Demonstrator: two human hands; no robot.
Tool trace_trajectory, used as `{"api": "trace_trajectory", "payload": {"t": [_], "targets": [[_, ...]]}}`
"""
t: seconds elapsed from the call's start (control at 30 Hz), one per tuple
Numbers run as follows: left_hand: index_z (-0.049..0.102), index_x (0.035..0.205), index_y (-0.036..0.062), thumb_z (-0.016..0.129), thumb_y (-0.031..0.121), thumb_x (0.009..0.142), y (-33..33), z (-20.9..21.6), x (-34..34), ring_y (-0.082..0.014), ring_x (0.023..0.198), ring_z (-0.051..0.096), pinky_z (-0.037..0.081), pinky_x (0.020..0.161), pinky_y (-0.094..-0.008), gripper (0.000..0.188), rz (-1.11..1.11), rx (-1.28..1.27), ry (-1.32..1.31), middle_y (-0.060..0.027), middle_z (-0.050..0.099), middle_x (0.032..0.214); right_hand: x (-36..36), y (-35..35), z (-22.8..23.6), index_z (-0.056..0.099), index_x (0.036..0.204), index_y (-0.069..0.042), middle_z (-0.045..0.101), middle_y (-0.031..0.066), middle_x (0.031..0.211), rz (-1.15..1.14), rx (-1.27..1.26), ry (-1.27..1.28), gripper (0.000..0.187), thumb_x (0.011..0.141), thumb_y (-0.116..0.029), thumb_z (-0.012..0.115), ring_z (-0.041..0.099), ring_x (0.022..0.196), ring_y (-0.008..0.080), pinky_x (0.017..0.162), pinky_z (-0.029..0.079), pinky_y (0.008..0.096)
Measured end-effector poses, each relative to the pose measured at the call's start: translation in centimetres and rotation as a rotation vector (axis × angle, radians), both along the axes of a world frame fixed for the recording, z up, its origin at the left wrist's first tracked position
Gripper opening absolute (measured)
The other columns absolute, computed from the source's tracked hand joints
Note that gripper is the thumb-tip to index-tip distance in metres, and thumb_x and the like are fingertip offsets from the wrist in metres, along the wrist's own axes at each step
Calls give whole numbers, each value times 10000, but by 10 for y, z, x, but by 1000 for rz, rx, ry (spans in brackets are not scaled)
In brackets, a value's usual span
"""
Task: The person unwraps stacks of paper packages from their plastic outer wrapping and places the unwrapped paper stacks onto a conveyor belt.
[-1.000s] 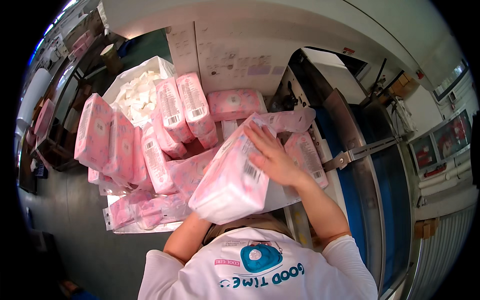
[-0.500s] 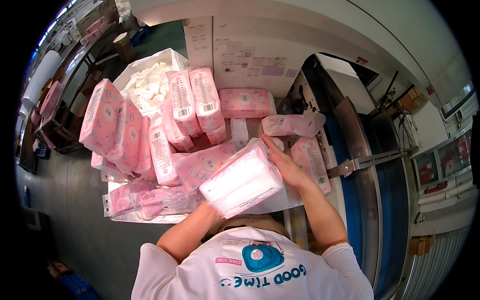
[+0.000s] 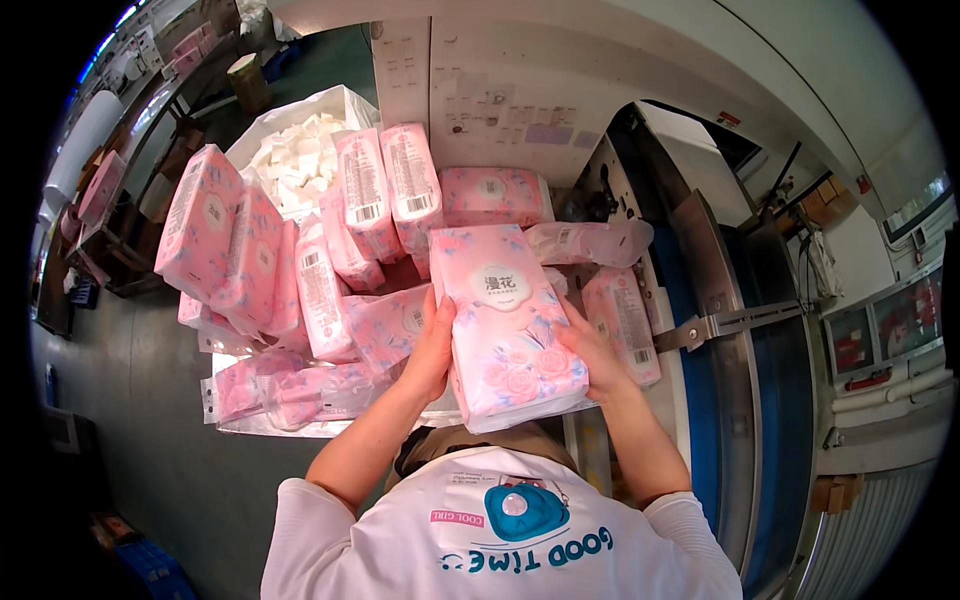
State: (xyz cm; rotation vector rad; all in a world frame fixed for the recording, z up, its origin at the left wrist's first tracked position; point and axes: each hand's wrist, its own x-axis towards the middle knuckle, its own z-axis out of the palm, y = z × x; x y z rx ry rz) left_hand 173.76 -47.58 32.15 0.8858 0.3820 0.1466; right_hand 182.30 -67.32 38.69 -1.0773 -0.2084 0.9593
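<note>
One pink floral pack (image 3: pixel 510 335) is showing in the head view, held over the near edge of the white table (image 3: pixel 310 430), its broad printed face turning up toward us. Our left hand (image 3: pixel 432 345) is gripping its left side, and our right hand (image 3: pixel 592 350) is gripping its right side. Toward the table's left edge we are seeing upright pink packs (image 3: pixel 202 225) leaning together, while film-wrapped pink bundles (image 3: pixel 300 390) are lying at the near left corner. Along the far edge another pack (image 3: pixel 490 195) is lying flat, and a white bag of white pieces (image 3: pixel 300 160) is standing open by the far left corner. Beyond the right edge, a blue belt (image 3: pixel 708 430) is running alongside us.
</note>
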Motion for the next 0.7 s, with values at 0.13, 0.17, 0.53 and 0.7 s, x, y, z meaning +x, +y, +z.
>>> {"api": "trace_trajectory", "payload": {"t": [0.13,0.17,0.53,0.7], "targets": [[76,1446,36,515,325,928,-9,33,-6,-196,1268,339,325,1021,-312,738,192,233,29,-151,265,1438,-12,-2,-22,279,1394,-43,471,79,1292,-25,16,49,537,918,-134,509,504,1139,165,968,415,327],[88,1447,37,524,282,923,-8,33,-7,-191,1262,346,328,1018,-310,724,153,199,-47,-144,275,1434,-15,-1,-29,301,1379,-40,505,79,1257,-42,56,65,514,923,-146,513,534,1108,163,955,432,326],[185,1443,49,561,125,885,-23,31,-24,-153,1192,427,393,953,-292,676,-62,38,-252,-93,376,1374,-33,10,-69,449,1260,-42,534,68,1212,-350,-119,115,431,965,-356,432,503,1104,164,947,405,340],[169,1444,59,580,145,879,-19,27,-22,-165,1165,451,402,948,-301,704,-85,-13,-227,-98,410,1336,-37,9,-61,482,1167,-24,572,58,1094,-418,-66,28,380,918,-301,558,524,996,136,860,432,298]]}}
